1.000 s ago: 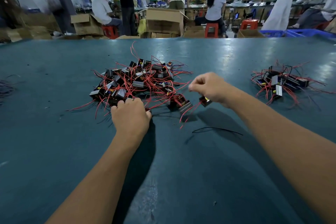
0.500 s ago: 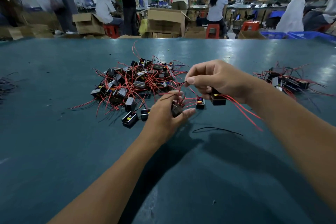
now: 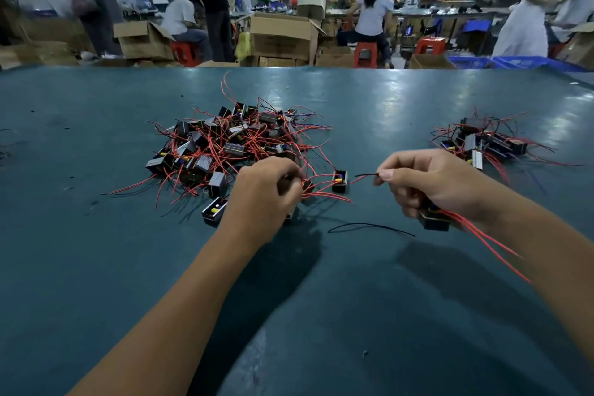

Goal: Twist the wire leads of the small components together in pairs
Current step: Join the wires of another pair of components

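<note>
A big pile of small black components with red wire leads lies on the teal table, ahead and left of centre. My left hand is curled at the pile's near edge, gripping a component whose red leads fan out to the right. My right hand holds a black component under its fingers, red leads trailing down to the right, and pinches a thin dark lead between thumb and forefinger. One loose component sits between the hands.
A smaller heap of components lies at the right, beyond my right hand. A loose black wire lies on the table between my forearms. Past the far table edge are cardboard boxes, red stools and several people.
My hands, close together half a second ago, have pulled apart. The right hand moved right and lower with its component, a dark lead now pinched in its fingertips. The left hand drew back toward the pile.
</note>
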Demonstrator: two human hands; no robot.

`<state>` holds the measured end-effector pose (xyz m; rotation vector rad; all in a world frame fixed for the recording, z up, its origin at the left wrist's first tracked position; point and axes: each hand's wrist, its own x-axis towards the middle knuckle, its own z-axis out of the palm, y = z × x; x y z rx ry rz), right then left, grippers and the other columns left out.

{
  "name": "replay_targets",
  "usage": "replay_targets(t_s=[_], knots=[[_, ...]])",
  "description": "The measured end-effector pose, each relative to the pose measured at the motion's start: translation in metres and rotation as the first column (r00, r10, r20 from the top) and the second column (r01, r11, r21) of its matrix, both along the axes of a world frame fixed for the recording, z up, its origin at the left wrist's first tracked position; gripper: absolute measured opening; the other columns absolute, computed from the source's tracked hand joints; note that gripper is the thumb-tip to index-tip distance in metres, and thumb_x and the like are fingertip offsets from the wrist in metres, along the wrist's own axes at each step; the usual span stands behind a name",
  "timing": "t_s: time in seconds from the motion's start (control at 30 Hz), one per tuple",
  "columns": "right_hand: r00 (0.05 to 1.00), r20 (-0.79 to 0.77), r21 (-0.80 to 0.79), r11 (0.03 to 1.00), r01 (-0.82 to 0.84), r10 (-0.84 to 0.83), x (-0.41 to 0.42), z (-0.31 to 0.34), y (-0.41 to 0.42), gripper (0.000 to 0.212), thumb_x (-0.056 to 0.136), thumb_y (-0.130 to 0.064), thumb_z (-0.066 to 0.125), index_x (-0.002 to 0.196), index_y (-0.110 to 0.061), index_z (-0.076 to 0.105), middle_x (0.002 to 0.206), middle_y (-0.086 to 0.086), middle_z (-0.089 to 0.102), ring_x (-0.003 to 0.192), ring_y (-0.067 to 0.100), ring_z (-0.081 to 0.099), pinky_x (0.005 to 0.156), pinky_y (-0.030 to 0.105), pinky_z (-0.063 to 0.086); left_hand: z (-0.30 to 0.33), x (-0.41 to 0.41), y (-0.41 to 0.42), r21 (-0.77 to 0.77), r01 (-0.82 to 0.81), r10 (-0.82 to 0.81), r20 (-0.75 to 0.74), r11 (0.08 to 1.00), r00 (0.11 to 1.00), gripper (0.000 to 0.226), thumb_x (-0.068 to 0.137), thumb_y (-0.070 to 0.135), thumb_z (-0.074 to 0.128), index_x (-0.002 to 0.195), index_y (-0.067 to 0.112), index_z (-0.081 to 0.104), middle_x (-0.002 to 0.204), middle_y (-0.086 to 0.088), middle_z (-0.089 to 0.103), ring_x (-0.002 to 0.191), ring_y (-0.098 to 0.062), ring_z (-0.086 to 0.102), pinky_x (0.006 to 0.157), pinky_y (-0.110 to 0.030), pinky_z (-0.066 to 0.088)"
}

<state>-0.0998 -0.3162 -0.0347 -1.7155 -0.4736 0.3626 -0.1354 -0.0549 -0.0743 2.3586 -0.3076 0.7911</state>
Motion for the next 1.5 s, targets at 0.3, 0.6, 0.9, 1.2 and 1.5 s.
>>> replay_targets(t_s=[0.3,0.6,0.9,1.2,1.5], knots=[[0.983,-0.174,0.112,0.99,0.086,-0.066,-0.033,-0.034,0.003,0.015,0.094,-0.016,0.061,0.086,-0.007,0.069,0.059,0.004,0.05,0.049,0.016,0.044,0.047,0.025,0.043,0.007,0.0,0.005,0.115,-0.193,0.174,0.156,0.974,0.972,0.026,0.093,0.036,0.065,0.101,0.017,0.079,0.117,-0.003,0.063,0.101,-0.027,0.053,0.089,-0.04,0.039],[0.964,-0.234,0.101,0.983,0.155,-0.128,-0.032,-0.047,0.01,0.009,0.096,-0.008,0.057,0.092,-0.002,0.062,0.083,0.016,0.072,0.076,0.025,0.069,0.072,0.032,0.055,0.028,-0.016,-0.005,-0.34,0.233,-0.129,0.303,0.911,0.944,0.021,0.101,0.019,0.057,0.116,0.013,0.07,0.096,0.003,0.069,0.088,-0.016,0.067,0.077,-0.029,0.055],[0.864,0.473,-0.672,0.565,0.479,-0.169,-0.034,-0.009,-0.003,0.025,0.097,-0.041,0.051,0.081,-0.023,0.057,0.072,-0.004,0.068,0.073,0.019,0.065,0.073,0.036,0.053,0.016,-0.023,-0.017,-0.512,0.404,-0.619,-0.372,0.758,0.691,0.017,0.094,0.022,0.063,0.103,0.012,0.074,0.074,-0.002,0.06,0.063,-0.013,0.057,0.059,-0.024,0.048],[0.904,0.427,-0.85,0.341,0.4,0.005,-0.08,-0.035,0.02,0.047,0.081,-0.063,0.053,0.105,-0.027,0.035,0.088,-0.004,0.058,0.085,0.026,0.062,0.067,0.036,0.048,0.01,-0.019,-0.002,0.239,0.493,-0.205,-0.698,0.836,0.686,0.005,0.09,0.028,0.073,0.09,0.023,0.07,0.084,0.009,0.07,0.078,-0.005,0.063,0.074,-0.025,0.051],[0.883,0.428,-0.758,0.608,0.237,0.191,-0.061,-0.036,-0.007,0.028,0.088,-0.026,0.061,0.113,-0.034,0.051,0.11,-0.017,0.058,0.101,0.006,0.051,0.091,0.025,0.041,0.006,-0.008,0.011,0.37,0.336,-0.078,-0.564,0.866,0.822,0.038,0.083,0.038,0.078,0.114,0.026,0.06,0.102,0.014,0.057,0.093,-0.01,0.053,0.082,-0.025,0.043]])
